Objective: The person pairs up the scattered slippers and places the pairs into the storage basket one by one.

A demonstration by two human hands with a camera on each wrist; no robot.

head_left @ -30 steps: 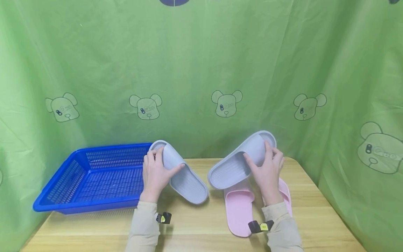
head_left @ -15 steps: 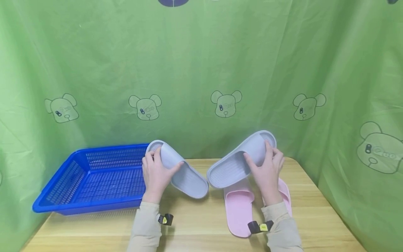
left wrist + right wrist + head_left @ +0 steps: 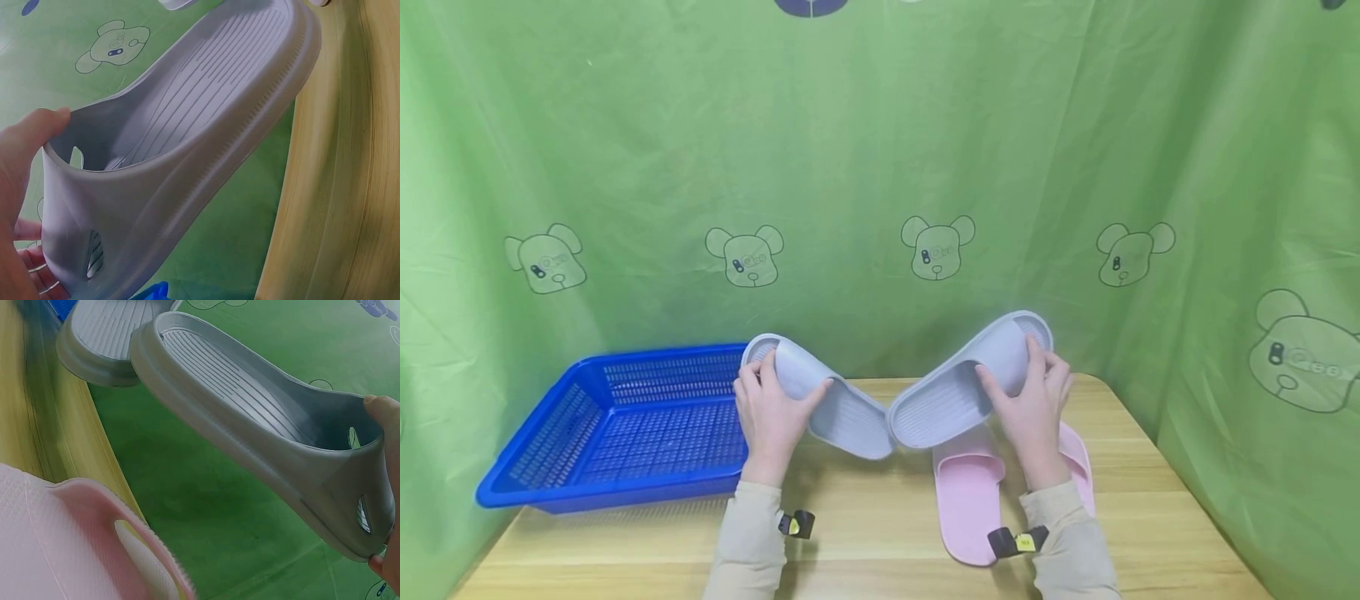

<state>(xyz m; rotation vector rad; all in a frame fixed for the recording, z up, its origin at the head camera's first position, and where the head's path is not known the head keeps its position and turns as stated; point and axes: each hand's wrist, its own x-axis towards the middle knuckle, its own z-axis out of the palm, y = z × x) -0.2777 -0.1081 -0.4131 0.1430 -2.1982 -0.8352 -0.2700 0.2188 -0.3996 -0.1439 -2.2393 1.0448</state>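
Observation:
My left hand (image 3: 771, 421) grips a light grey slide slipper (image 3: 850, 421) by its strap, thumb at the strap's opening and fingers near the toe end. A matching grey slipper (image 3: 940, 408) is held the same way by my right hand (image 3: 1033, 412). Both are raised above the table with toes outward. Their heels come together in the middle; whether they touch I cannot tell. Below the right one, a pink slipper (image 3: 968, 512) lies on the table, partly covered at its front. A second pink slipper (image 3: 1077, 462) is mostly hidden behind my right hand and wrist.
On the left stands a blue plastic mesh basket (image 3: 580, 371), close beside my left hand. Both slippers are over a wooden table (image 3: 865, 533). A green curtain (image 3: 850, 167) with printed bear heads hangs behind and at the sides.
The left grey slipper's heel has swung upward, and its toe has shifted left a little. The right slipper has drifted slightly left, narrowing the gap between the heels. Both grips look unchanged.

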